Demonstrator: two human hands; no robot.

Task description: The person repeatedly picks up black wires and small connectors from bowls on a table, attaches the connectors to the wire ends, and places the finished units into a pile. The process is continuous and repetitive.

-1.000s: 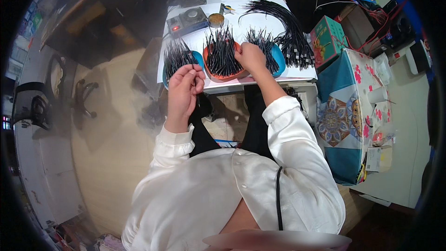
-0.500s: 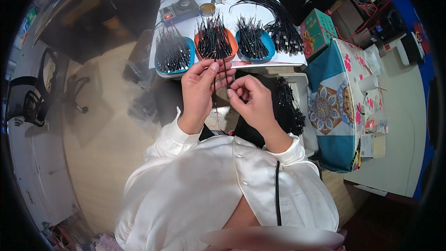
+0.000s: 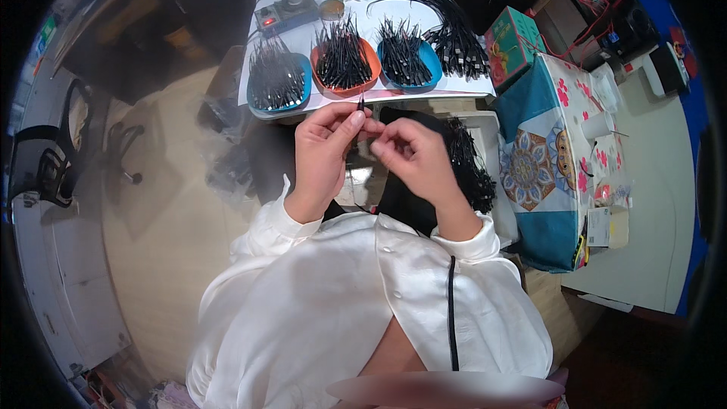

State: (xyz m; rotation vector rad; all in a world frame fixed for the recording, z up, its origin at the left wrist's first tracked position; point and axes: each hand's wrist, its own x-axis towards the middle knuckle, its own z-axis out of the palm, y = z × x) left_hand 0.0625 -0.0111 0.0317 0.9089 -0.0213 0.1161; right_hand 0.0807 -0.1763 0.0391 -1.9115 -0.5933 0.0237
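Note:
My left hand (image 3: pixel 326 153) is closed in a pinch around a short black wire (image 3: pixel 361 104), whose tip points up past the thumb toward the table edge. Beside it, my right hand (image 3: pixel 418 153) has its thumb and fingers drawn together close to the left fingertips. What those right fingers hold, if anything, is hidden. Just beyond the hands stand a blue bowl (image 3: pixel 307 85), an orange bowl (image 3: pixel 372 60) and a second blue bowl (image 3: pixel 434 68). Each is heaped with short black wires, many with pale or shiny ends.
A loose bundle of long black cables (image 3: pixel 454 38) lies right of the bowls on the white table. Behind are a grey device (image 3: pixel 286 14) with a red light and a small round tin (image 3: pixel 332 10). A white bin (image 3: pixel 494 159) with black cables stands below right, beside a cloth-covered box (image 3: pixel 530 163).
Two dark strands hung between my hands before; now a short black wire tip shows above my left pinch. The right fingers have moved slightly up, nearer the left ones. The view has shifted a little.

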